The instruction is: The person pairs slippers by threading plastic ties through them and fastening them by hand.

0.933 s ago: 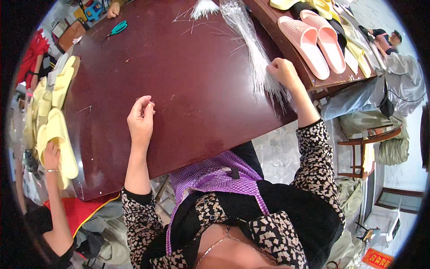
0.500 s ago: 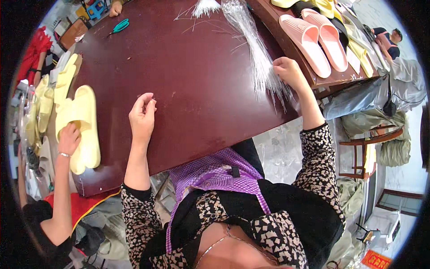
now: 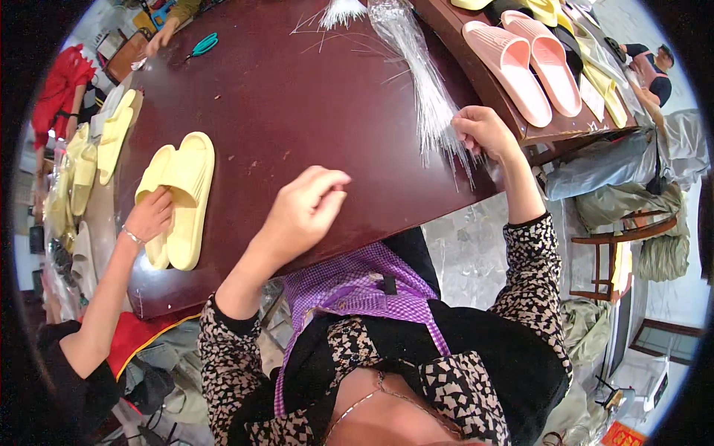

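Note:
My right hand (image 3: 485, 134) is over the loose ends of a long bundle of thin white strands (image 3: 431, 111), its fingertips closed together on them. The bundle's upper part is in a clear plastic sleeve (image 3: 390, 22). My left hand (image 3: 303, 212) hovers above the table's near side, fingers curled and thumb pressed to the index finger; whatever is in it, if anything, does not show. To its left, a co-worker's hand (image 3: 151, 215) with a bracelet grips a pair of yellow slide slippers (image 3: 195, 208) at the straps.
The dark red table (image 3: 297, 97) carries teal-handled scissors (image 3: 202, 44) and more white strands (image 3: 342, 11) at the far side. Pink slippers (image 3: 513, 70) stand on a raised surface to the right. More yellow slippers (image 3: 115, 137) line the left edge. Another person's hand (image 3: 160, 39) rests far left.
My left hand has moved right and nearer, fingers curling more. My right hand has closed at the strands. The co-worker's hand has brought the yellow slippers rightward onto the table.

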`<action>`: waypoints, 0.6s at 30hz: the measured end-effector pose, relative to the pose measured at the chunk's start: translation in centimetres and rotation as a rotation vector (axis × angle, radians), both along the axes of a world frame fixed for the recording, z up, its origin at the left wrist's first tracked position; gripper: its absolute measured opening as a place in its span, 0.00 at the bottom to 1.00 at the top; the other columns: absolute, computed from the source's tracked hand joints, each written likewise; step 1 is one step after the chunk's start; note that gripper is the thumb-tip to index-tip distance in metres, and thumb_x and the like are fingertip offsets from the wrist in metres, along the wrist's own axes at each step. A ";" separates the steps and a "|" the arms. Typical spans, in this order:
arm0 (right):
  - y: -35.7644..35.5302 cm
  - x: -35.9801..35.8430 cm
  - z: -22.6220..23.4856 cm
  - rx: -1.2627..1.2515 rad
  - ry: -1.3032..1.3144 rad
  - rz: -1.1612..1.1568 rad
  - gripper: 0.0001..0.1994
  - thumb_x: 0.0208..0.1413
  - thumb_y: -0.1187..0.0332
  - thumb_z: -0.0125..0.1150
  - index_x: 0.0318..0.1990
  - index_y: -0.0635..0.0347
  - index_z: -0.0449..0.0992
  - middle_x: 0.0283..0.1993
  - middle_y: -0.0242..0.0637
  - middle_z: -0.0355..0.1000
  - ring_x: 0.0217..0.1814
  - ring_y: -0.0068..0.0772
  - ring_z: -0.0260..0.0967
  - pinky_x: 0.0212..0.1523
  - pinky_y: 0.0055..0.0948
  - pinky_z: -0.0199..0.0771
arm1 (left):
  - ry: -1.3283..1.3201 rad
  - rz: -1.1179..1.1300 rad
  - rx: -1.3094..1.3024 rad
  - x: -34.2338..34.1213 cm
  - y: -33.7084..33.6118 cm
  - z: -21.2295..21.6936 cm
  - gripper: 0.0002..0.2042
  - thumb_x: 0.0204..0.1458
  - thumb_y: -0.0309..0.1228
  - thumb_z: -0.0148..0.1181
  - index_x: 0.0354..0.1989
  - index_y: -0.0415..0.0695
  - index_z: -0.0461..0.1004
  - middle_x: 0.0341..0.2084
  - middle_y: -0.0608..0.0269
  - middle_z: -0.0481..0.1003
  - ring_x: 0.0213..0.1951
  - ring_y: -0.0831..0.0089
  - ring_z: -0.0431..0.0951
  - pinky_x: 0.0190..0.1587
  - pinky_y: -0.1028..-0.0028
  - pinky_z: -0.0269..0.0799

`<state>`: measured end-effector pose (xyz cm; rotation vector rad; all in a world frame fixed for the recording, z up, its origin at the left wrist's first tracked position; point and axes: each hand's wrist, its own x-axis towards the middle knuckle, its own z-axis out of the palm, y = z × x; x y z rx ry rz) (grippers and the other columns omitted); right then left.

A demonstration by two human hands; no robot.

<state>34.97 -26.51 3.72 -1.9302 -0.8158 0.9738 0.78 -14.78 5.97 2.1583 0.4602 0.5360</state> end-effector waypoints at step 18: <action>-0.7 -5.6 1.3 0.218 0.197 0.235 0.12 0.51 0.74 0.58 0.42 0.60 0.64 0.24 0.30 0.70 0.21 0.17 0.65 0.18 0.17 0.61 | -0.084 -0.028 -1.030 18.1 1.3 -4.2 0.07 0.55 0.30 0.55 0.35 0.38 0.73 0.22 0.65 0.74 0.17 0.83 0.69 0.17 0.83 0.64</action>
